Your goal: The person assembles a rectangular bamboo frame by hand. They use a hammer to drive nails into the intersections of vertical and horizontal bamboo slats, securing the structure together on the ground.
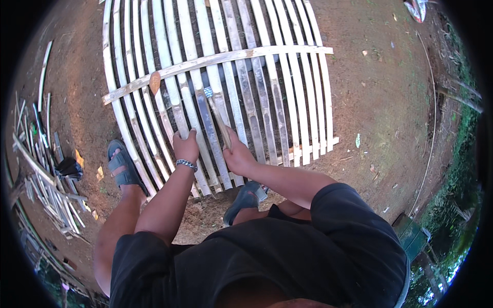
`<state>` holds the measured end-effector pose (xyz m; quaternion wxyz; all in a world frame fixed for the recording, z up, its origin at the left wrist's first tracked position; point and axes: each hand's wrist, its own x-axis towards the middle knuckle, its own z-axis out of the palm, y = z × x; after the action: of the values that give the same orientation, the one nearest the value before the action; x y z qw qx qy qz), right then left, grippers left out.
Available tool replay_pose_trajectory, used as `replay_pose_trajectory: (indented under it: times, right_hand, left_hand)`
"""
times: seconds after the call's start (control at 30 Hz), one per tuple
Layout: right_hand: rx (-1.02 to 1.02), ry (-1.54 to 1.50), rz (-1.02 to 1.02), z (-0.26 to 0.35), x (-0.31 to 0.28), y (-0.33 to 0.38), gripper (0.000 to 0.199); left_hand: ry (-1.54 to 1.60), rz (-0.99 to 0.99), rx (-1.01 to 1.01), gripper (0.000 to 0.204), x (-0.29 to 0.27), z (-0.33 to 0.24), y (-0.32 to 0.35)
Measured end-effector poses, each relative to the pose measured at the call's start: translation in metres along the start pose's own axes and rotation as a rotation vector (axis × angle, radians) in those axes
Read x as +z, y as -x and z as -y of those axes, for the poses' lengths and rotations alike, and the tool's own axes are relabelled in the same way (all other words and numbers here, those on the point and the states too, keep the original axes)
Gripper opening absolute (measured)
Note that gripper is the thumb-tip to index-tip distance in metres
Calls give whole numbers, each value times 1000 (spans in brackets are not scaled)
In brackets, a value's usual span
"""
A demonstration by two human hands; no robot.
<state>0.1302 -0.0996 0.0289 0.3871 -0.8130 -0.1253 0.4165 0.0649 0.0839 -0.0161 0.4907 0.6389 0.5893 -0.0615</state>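
A frame of split bamboo slats point(254, 118) lies before me, crossed by a bamboo crosspiece point(221, 57). My left hand point(186, 146) is closed around one of the slats near the frame's near end, its thumb pointing away from me. Just to the right, my right hand point(239, 154) is wrapped round a slim brown wooden stick point(220, 122) that slants forward over the slats. A small bluish patterned piece point(208, 92) sits at the stick's far end; whether the two are joined, I cannot tell. A brown dry leaf point(155, 82) rests by the crosspiece.
Loose bamboo strips point(49, 190) are heaped on the dirt ground at the left, near a black bag point(69, 168). My sandalled feet stand by the frame's near edge, the left sandal point(123, 167) beside the outer slat. Green plants point(452, 169) line the right side.
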Motion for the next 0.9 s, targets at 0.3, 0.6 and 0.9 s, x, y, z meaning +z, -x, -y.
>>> replay_pose_trajectory:
  times: [0.3,0.6,0.9]
  right_hand:
    - [29,-36,7,2,10,-9,71]
    - [251,-105,225,44,-56,-5,65]
    - [128,-80,-335,-25,-242,-24,52]
  left_hand:
    - [98,-24,35,67,4,14,-10]
    - [82,5,36,67,-4,3,1]
    - [89,78,67,64,-8,-2,2]
